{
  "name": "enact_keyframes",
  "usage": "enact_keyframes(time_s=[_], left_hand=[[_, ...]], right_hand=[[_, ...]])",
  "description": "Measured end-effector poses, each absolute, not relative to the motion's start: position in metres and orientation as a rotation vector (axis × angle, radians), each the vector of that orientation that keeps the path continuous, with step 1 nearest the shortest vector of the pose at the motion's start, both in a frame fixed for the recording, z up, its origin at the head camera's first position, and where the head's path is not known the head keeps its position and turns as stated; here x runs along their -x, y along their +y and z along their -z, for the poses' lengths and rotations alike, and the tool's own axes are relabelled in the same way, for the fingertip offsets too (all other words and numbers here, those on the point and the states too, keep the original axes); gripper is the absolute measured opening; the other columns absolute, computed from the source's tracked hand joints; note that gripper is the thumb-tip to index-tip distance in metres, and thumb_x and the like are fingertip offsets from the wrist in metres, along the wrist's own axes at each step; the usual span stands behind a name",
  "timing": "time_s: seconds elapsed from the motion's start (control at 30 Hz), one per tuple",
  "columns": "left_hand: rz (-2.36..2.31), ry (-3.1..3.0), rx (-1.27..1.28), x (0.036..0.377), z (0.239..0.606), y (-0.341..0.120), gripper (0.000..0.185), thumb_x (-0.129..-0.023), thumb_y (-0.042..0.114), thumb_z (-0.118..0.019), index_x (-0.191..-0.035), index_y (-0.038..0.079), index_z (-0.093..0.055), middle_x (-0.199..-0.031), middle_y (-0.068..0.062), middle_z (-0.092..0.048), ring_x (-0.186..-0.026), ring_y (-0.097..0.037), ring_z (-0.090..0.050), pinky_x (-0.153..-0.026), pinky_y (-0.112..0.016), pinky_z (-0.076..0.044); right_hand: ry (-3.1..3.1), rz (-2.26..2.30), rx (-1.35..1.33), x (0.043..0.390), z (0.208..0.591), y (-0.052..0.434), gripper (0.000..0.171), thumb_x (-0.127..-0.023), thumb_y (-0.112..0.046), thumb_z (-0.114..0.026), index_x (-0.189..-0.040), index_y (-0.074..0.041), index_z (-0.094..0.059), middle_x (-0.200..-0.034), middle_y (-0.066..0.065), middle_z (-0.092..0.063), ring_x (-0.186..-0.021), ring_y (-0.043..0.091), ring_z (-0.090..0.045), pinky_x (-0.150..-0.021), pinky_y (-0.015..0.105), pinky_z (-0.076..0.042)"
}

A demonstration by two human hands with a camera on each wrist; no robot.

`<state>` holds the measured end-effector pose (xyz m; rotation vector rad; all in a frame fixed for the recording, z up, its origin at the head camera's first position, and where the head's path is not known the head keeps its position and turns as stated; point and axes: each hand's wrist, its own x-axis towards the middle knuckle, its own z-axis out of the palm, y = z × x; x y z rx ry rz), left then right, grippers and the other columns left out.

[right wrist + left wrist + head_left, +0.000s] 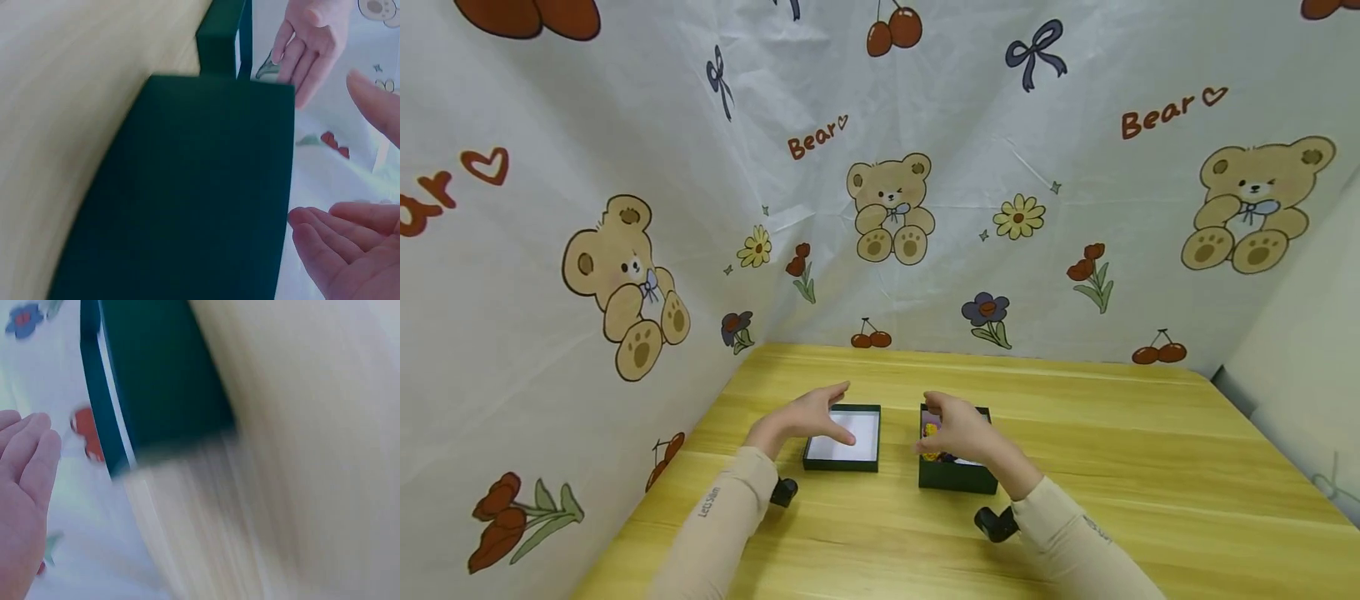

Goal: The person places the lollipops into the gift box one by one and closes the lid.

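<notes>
My left hand (808, 414) hovers over the left side of a shallow dark green box lid (841, 466) with a white inside. Its thumb and fingers are spread apart and hold nothing. Over a deeper dark green box (957, 478) is my right hand (964, 428), thumb apart from relaxed fingers. Inside that box, partly covered by the hand, are a yellow and red piece (930, 431) and some dark items too small to tell. In the right wrist view the box's green side (187, 187) fills the middle, with the fingers (325, 234) beside its top edge.
A wood-grain table (865, 533) carries both green pieces, with a gap between them. Behind and to the left hangs a white cloth (955, 125) printed with bears, flowers and cherries. Black wrist cameras (996, 524) hang under both forearms.
</notes>
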<state>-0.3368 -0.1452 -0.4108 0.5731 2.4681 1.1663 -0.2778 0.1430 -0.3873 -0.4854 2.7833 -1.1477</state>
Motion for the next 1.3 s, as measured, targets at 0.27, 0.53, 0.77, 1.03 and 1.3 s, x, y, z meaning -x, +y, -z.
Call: enact_keyframes(time_s=[0.27, 0.53, 0.77, 1.03, 1.3], left_hand=[[-1.095, 2.511, -0.406, 0.330, 0.421, -0.183, 0.119, -0.076, 0.022, -0.089, -0.161, 0.003, -0.009, -0.166, -0.023, -0.016, -0.153, -0.041, -0.020, -0.119, -0.057, -0.030], [-0.973, 2.534, -0.320, 0.325, 0.437, -0.191, 0.126, -0.069, 0.034, -0.094, -0.161, 0.004, -0.013, -0.166, -0.020, -0.020, -0.152, -0.041, -0.023, -0.122, -0.057, -0.024], [-0.924, 2.547, -0.308, 0.324, 0.436, -0.190, 0.123, -0.068, 0.032, -0.094, -0.161, 0.005, -0.017, -0.166, -0.020, -0.021, -0.152, -0.042, -0.022, -0.121, -0.059, -0.023], [-0.880, 2.561, -0.320, 0.324, 0.433, -0.186, 0.119, -0.069, 0.030, -0.094, -0.159, 0.003, -0.021, -0.164, -0.021, -0.025, -0.151, -0.041, -0.024, -0.121, -0.058, -0.025], [-0.922, 2.574, -0.321, 0.322, 0.430, -0.183, 0.120, -0.069, 0.027, -0.094, -0.160, 0.003, -0.020, -0.163, -0.021, -0.027, -0.151, -0.040, -0.026, -0.121, -0.057, -0.025]], right_hand=[[2.629, 1.005, 0.496, 0.285, 0.386, 0.093, 0.113, -0.075, -0.024, -0.091, -0.157, 0.006, -0.020, -0.157, 0.025, -0.038, -0.141, 0.038, -0.044, -0.113, 0.053, -0.041], [2.669, 0.819, 0.410, 0.294, 0.396, 0.065, 0.087, -0.069, -0.022, -0.094, -0.136, 0.007, -0.047, -0.123, 0.017, -0.064, -0.111, 0.027, -0.061, -0.102, 0.047, -0.050], [2.663, 0.751, 0.354, 0.305, 0.402, 0.058, 0.054, -0.071, -0.019, -0.092, -0.109, 0.002, -0.060, -0.097, 0.008, -0.063, -0.087, 0.019, -0.053, -0.088, 0.039, -0.052], [2.705, 0.678, 0.334, 0.315, 0.411, 0.059, 0.070, -0.068, -0.021, -0.094, -0.122, 0.005, -0.058, -0.117, 0.015, -0.066, -0.099, 0.021, -0.059, -0.099, 0.043, -0.052], [2.718, 0.720, 0.321, 0.313, 0.410, 0.057, 0.072, -0.067, -0.019, -0.094, -0.124, 0.004, -0.056, -0.118, 0.015, -0.065, -0.097, 0.021, -0.057, -0.099, 0.042, -0.051]])
